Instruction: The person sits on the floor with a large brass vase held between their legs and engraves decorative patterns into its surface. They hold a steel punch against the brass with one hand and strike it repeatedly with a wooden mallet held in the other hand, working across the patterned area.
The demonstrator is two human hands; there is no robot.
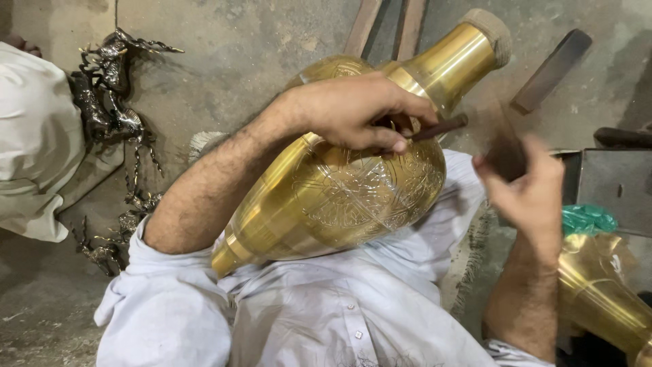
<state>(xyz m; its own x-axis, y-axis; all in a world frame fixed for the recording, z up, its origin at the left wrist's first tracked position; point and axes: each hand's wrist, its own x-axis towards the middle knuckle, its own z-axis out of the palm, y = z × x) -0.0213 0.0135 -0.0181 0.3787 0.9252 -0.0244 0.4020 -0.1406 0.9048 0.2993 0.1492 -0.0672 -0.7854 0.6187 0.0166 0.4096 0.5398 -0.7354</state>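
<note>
Across my lap lay the brass vase (339, 190), steadied so my left hand (353, 112) could pinch the chisel (438, 128) against its engraving while my blurred right hand (526, 187) gripped something dark.

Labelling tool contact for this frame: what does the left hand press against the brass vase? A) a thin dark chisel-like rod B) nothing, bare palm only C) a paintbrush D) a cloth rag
A: the left hand pinches a thin dark rod with its tip at the engraved belly of the brass vase, while the blurred right hand is raised beside it.
</note>
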